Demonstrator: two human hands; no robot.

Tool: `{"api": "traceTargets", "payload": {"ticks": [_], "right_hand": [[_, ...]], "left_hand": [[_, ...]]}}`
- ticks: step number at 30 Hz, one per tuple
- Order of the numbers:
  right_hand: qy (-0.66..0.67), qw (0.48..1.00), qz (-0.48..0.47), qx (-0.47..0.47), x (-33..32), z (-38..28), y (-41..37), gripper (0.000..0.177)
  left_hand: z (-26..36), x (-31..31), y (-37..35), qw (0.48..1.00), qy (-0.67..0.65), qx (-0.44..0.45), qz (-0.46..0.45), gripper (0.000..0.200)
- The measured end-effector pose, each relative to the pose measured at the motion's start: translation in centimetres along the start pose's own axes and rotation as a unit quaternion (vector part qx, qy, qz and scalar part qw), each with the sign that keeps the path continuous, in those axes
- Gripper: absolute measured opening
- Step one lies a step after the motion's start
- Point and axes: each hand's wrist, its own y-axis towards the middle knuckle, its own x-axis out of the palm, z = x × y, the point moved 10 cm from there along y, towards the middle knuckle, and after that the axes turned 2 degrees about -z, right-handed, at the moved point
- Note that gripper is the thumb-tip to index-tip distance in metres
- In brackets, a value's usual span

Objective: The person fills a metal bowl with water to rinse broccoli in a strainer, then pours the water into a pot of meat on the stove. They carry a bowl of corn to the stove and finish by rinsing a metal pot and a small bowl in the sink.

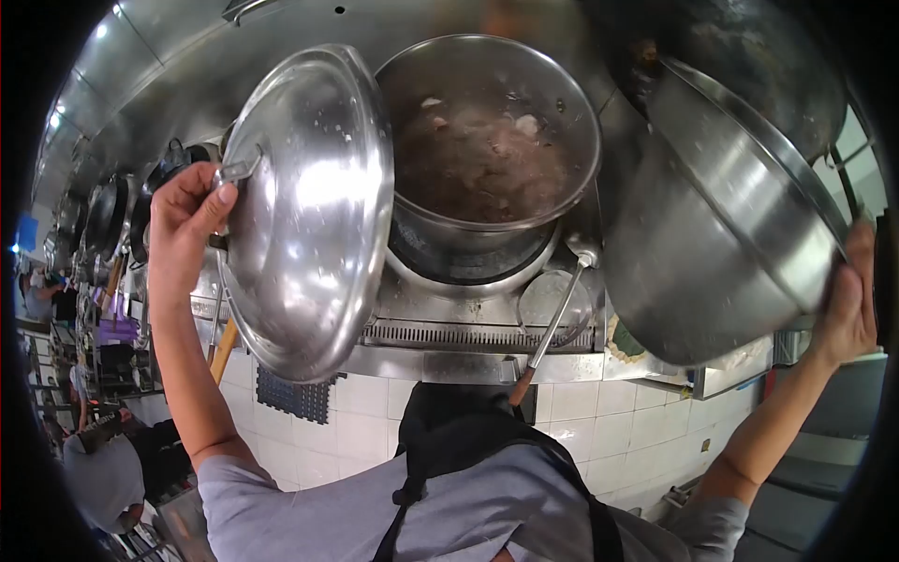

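Observation:
My left hand (pixel 192 211) is closed round the handle of a large, shiny pot lid (pixel 309 215), which it holds up on edge to the left of a big steel pot (pixel 588 178). Brownish liquid with pale pieces (pixel 501 150) fills the lower part of that pot. On the right, my right hand (pixel 847 304) grips the rim side of a deep steel bowl (pixel 721 225), tilted with its mouth toward the upper right. The bowl's inside is hidden from me, and part of my right hand's fingers are behind the rim.
A skimmer (pixel 562 318) with a long handle lies on the steel stove front (pixel 459 363), below the pot. A dark wok (pixel 749 66) stands at the upper right. Pans (pixel 108 215) hang at the left, where another person (pixel 103 478) is visible. White tiles cover the floor (pixel 609 421).

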Motion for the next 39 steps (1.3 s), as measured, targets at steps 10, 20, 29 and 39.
{"api": "traceTargets", "payload": {"ticks": [10, 20, 29, 39], "right_hand": [[-0.061, 0.993, -0.095, 0.037, -9.6, -5.7, -11.3, 0.061], [-0.208, 0.948, -0.182, 0.159, -16.8, -5.3, -26.3, 0.048], [-0.228, 0.925, -0.195, 0.232, -17.9, -5.3, -31.3, 0.041], [-0.225, 0.913, -0.171, 0.295, -17.6, -5.3, -36.6, 0.045]], "left_hand": [[8.3, 5.1, 10.4, 0.991, 0.088, 0.096, -0.033, 0.028], [11.7, 15.7, 16.2, 0.986, 0.093, 0.113, -0.08, 0.025], [12.2, 18.8, 18.2, 0.985, 0.106, 0.119, -0.068, 0.027], [8.9, 26.1, 19.7, 0.964, 0.206, 0.147, -0.083, 0.028]]}}
